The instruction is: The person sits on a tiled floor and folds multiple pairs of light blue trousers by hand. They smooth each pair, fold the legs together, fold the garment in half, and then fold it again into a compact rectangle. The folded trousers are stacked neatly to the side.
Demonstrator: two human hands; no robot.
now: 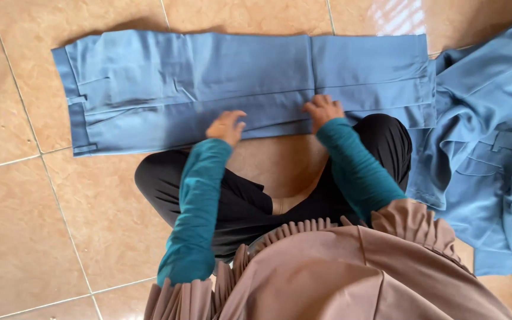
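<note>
A pair of blue trousers point(208, 77) lies flat and folded lengthwise on the tiled floor, waistband at the left, leg ends at the right. My left hand point(226, 125) rests on the near edge of the trousers around the middle, fingers bent. My right hand point(322, 111) presses on the cloth near the leg seam, fingers curled on the fabric. Both arms wear teal sleeves. I sit cross-legged in black trousers just behind the garment.
A heap of more blue clothes point(493, 154) lies on the floor at the right, touching the leg ends. Beige floor tiles point(25, 225) spread to the left. A brown pleated cloth point(327, 266) hangs below my view.
</note>
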